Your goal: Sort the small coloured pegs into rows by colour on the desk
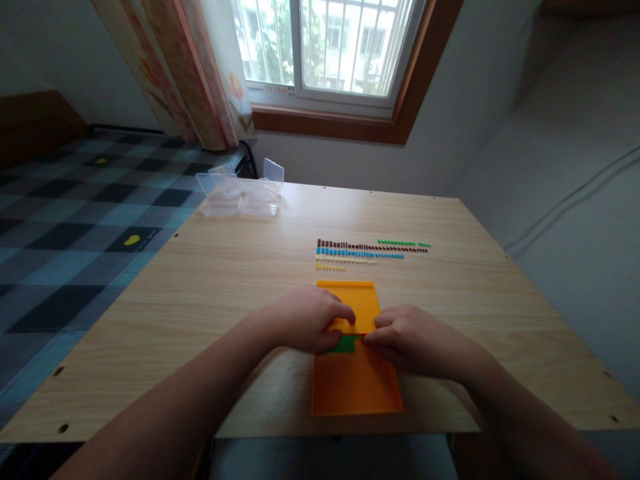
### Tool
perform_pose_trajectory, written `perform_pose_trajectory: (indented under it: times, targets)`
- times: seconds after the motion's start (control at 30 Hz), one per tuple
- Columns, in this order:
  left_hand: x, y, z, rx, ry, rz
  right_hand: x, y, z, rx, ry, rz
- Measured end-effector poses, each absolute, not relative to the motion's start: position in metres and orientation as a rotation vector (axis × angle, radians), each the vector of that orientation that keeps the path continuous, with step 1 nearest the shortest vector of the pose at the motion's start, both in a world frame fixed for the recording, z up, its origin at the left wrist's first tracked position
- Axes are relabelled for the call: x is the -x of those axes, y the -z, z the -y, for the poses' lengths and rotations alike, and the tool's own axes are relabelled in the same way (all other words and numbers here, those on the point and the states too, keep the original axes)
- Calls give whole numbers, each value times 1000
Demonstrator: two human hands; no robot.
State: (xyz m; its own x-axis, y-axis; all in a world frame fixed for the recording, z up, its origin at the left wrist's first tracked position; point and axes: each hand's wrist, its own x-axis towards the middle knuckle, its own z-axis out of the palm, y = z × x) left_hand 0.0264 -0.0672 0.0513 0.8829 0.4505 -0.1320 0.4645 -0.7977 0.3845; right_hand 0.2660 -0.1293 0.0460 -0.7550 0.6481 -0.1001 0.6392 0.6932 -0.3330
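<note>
Head view. Low in the middle of the pale wood-grain table (200,300), two flat rectangular orange plastic trays set end to end: the far orange tray (357,297) overlapping or butting the near orange tray (355,390), which reaches almost to the table's front edge. Between them, at the seam, a small flat green plastic piece (345,345), mostly covered by fingers.

Left hand (305,327): curled, knuckles up, fingertips clamped over the near edge of the far orange tray, thumb tucked down beside the small flat green plastic piece. Right hand (415,340): narrow, fingertips drawn together at the same seam, touching or just beside the green piece; impossible to tell whether pinching that piece or the tray edge.

Beyond the trays, well apart from both hands, neat lines of tiny plastic bits: a long dark brown row (370,247), a short bright green row (397,243) at its right end, a blue row (357,254), a pale cream row (350,261) and a short yellow row (329,267). Far left on the table, clear plastic lidded boxes (240,199), open.

Judged from this: mid-step, working at the joint of the two trays with the green piece there, neither seated nor lifted free for sure. Calls for a steady left-hand hold on the far tray, a fine pinch from the right, and small movements, so as not to jolt the rows just beyond.
</note>
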Motion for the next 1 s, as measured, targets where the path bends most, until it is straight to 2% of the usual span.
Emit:
perform_pose_trajectory:
  times: [1.0]
  targets:
    - [-26, -49, 67, -2651, 20, -678, -269, -45, 129, 1028, -528, 2890]
